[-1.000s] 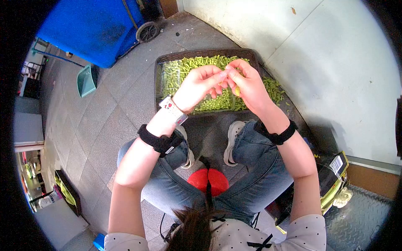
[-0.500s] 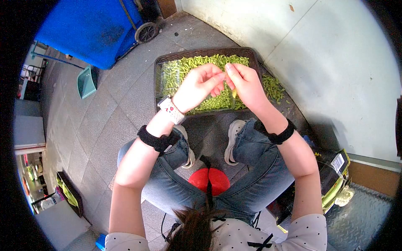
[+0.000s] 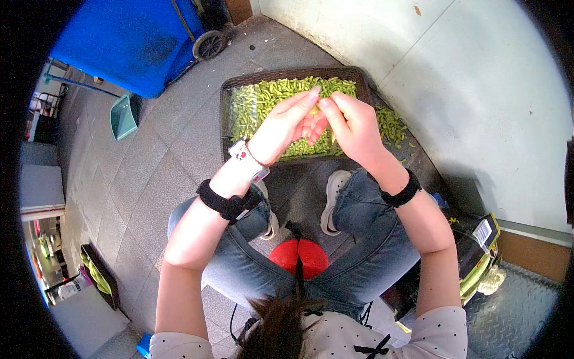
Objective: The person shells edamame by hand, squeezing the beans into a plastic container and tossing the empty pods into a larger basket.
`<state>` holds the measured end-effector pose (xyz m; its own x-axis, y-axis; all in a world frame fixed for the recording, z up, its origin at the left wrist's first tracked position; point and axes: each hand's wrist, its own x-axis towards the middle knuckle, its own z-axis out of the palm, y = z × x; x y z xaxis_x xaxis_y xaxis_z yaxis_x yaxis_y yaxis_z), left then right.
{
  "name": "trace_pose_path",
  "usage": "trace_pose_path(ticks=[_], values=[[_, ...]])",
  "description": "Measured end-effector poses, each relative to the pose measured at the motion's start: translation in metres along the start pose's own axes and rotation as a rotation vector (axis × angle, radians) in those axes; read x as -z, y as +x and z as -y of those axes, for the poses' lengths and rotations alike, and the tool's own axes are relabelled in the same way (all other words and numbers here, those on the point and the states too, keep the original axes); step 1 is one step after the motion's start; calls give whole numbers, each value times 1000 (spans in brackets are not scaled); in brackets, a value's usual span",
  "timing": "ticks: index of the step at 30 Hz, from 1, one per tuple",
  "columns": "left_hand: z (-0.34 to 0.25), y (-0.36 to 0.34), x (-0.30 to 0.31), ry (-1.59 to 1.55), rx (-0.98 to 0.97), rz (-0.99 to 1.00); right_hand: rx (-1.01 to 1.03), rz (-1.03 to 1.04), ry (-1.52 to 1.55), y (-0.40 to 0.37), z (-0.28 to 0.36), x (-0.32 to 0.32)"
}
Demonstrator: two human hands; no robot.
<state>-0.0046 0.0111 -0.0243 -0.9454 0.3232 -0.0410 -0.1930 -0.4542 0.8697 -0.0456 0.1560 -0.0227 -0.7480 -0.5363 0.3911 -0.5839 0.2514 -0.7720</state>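
Observation:
Over a dark woven basket (image 3: 230, 85) of green bean pods, my two hands meet in the air. My left hand (image 3: 286, 127) has its fingers curled under a yellowish-green bean pod (image 3: 315, 110), thumb lifted along its upper side. Thumb and forefinger of my right hand (image 3: 357, 125) pinch the same pod from the other side; the fingers hide most of it. Shelled green beans (image 3: 299, 149) lie in the near part of the basket, below my hands. At its left end is a clear plastic container (image 3: 244, 113) among the pods.
More pods (image 3: 390, 127) lie on the floor between the basket and the pale wall (image 3: 478, 90). A red stool (image 3: 311, 258) shows between my legs. Left are a teal dustpan (image 3: 124, 118) and a blue bin (image 3: 119, 42) with a wheel. Boxed produce (image 3: 475, 272) stands at right.
My left hand has turned and its thumb has risen from the fingertips. My right thumb has moved slightly down, and the yellowish pod now shows between the hands.

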Motion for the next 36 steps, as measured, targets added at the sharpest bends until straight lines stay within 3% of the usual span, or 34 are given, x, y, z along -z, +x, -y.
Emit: trace_pose_path(ticks=[3, 6, 9, 15, 27, 33, 36], values=[[0, 1, -3, 37, -31, -48, -73, -34, 130, 0, 0, -1], [-5, -2, -2, 123, 78, -79, -141, -9, 230, 1, -7, -2], [-7, -3, -5, 38, 85, -42, -158, -33, 357, 2, -4, -4], [-9, -3, 4, 114, -25, -5, -414, 147, 813, 6, 0, 4], [-10, -4, 5, 394, -88, -49, -315, 181, 727, 7, -8, 4], [-12, -7, -1, 441, -114, -110, -620, 272, 1181, 7, -3, 7], [-11, -7, -2, 406, -138, -114, -663, 351, 1278, 8, -10, 7]])
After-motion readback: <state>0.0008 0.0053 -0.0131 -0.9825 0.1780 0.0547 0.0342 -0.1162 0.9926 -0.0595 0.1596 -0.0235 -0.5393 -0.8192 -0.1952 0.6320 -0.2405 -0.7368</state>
